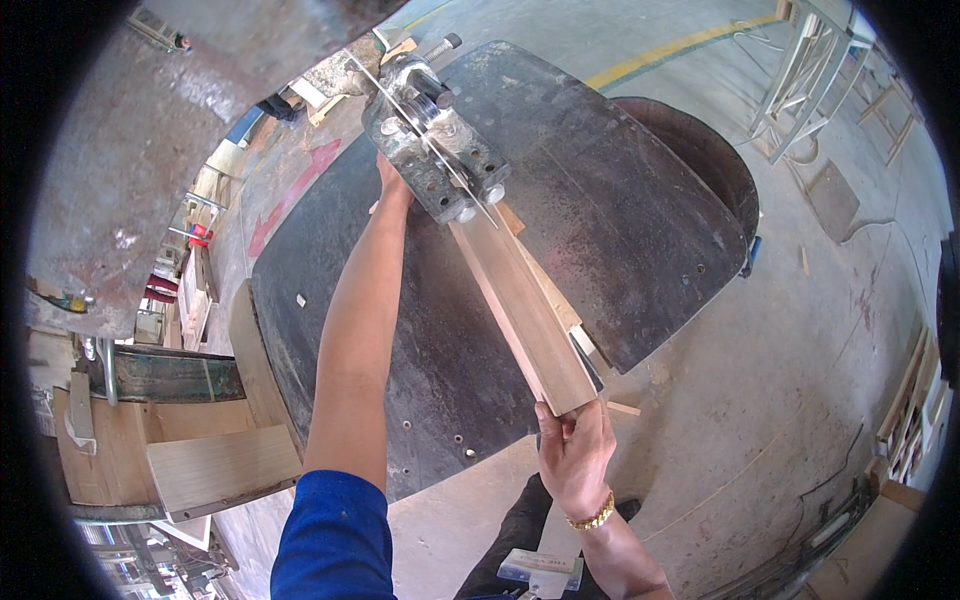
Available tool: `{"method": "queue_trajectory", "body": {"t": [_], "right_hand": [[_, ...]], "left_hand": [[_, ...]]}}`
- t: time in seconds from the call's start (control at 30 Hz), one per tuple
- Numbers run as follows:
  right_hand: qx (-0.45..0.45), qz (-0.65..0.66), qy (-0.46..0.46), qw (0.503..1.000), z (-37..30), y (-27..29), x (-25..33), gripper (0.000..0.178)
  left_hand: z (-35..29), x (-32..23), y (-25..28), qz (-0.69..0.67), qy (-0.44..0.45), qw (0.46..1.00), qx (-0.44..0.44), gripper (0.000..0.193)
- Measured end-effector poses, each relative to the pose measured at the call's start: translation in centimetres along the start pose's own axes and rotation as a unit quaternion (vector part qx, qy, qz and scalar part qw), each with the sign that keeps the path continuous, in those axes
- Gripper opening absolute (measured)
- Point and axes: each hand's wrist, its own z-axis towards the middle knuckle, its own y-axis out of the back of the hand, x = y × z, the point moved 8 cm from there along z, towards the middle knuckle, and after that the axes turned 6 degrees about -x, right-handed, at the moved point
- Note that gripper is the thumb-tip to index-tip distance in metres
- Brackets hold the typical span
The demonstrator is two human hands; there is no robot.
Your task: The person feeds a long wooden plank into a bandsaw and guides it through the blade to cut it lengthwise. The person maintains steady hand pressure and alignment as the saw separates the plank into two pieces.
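Observation:
A long wooden board [530, 315] lies on the dark metal table of a band saw [610, 220], its far end under the blade guide [430, 135]. The thin saw blade [480, 203] comes down at that far end. My right hand [577, 450], with a gold bracelet at the wrist, grips the board's near end at the table's front edge. My left arm reaches far forward across the table. Beside the guide my left hand [392, 183] is mostly hidden behind the metal block, so its fingers cannot be made out. A narrow wood strip [556, 295] runs along the board's right side.
A large metal machine body [130, 170] fills the upper left. At the lower left, a flat wooden panel [225, 465] rests on a side stand. A curved metal rim [705, 150] stands behind the table. Wooden frames [815, 75] stand on the floor far right.

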Motion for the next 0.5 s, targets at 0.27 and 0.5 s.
{"method": "queue_trajectory", "body": {"t": [0.27,0.5], "right_hand": [[0.001,0.007,0.007,1.0,0.1,-0.2,0.2,0.023],[0.001,0.017,0.009,1.0,0.1,-0.4,0.2,0.023]], "left_hand": [[1.3,1.1,0.3,0.075,-0.063,0.995,0.006,0.045],[2.0,3.9,-0.3,-0.219,0.068,0.973,0.013,0.04]]}}
